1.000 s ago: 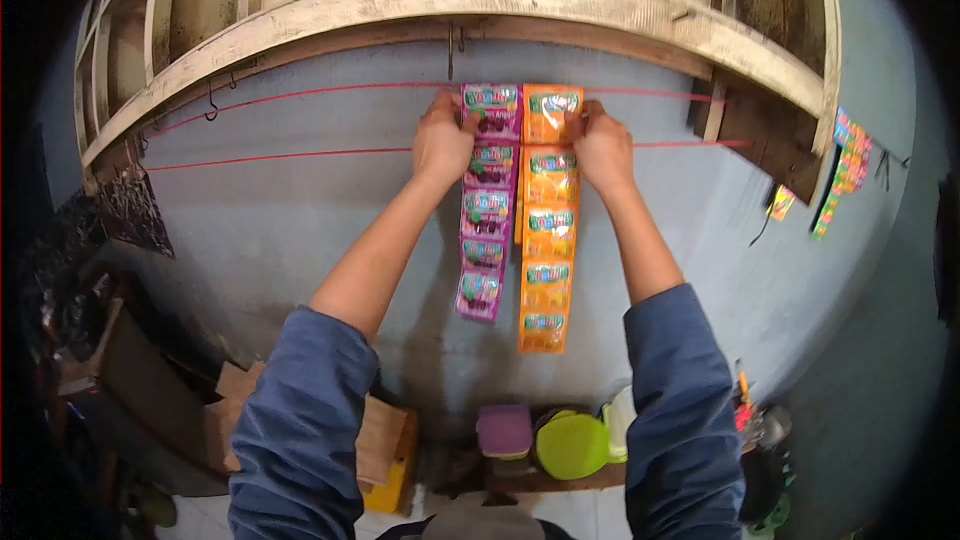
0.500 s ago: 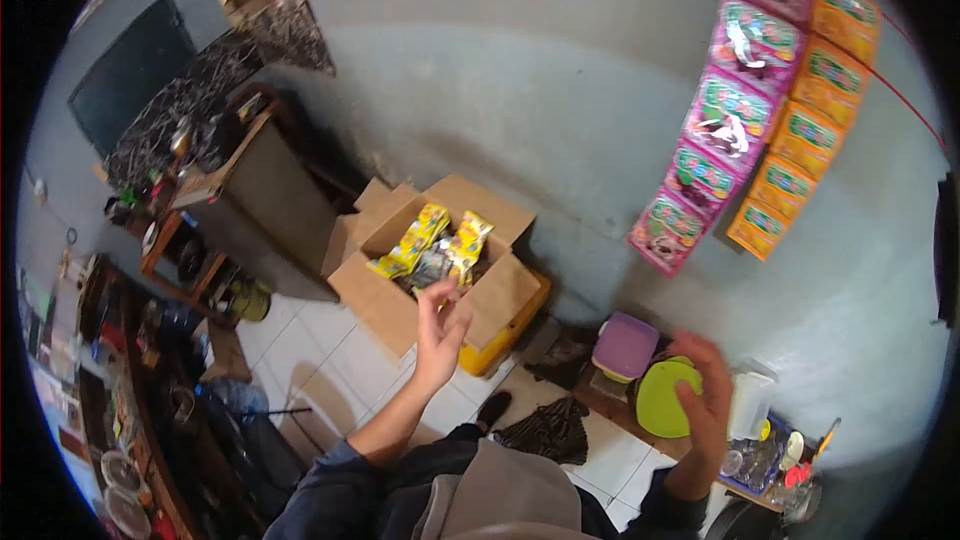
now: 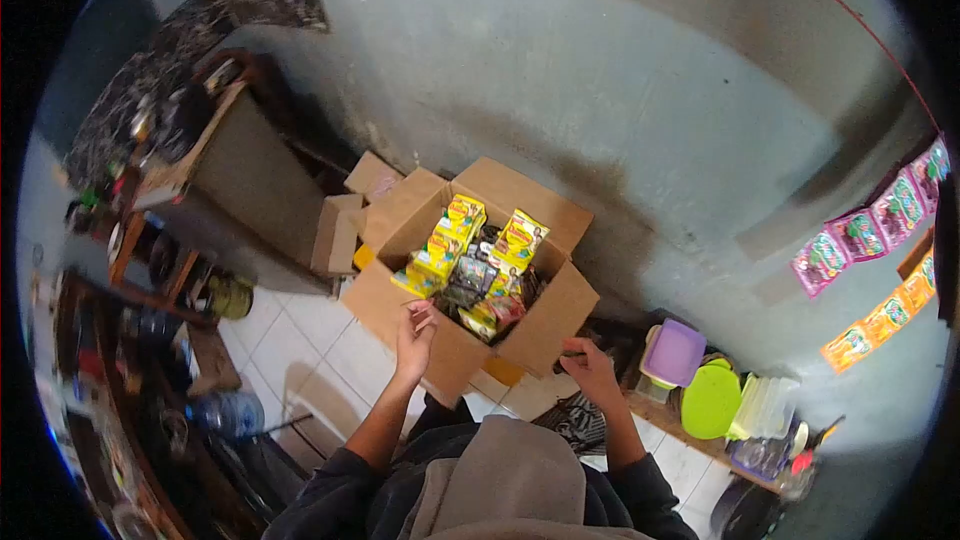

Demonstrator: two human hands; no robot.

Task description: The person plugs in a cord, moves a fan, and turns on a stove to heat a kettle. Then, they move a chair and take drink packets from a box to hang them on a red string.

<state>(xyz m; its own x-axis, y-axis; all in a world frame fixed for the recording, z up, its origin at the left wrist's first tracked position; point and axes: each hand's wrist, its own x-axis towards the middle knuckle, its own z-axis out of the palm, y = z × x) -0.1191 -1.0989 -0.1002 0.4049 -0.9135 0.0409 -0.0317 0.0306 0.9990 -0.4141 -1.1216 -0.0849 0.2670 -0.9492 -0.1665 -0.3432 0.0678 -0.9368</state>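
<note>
Centrally, yellow packets (image 3: 438, 252) are contained in an open cardboard box (image 3: 550, 315) near the wall (image 3: 620, 90). Over its near flap, the left hand (image 3: 415, 335) is held with fingers loosely parted; contact cannot be judged. Just right, the right hand (image 3: 592, 370) is held half open. Farther right, purple sachets (image 3: 858, 237) are hung.

Can see a squarish purple plastic lid (image 3: 675, 353) beside a rounded lime-green plastic lid (image 3: 711, 399). Can also see a bluish translucent plastic bottle (image 3: 228, 414).
</note>
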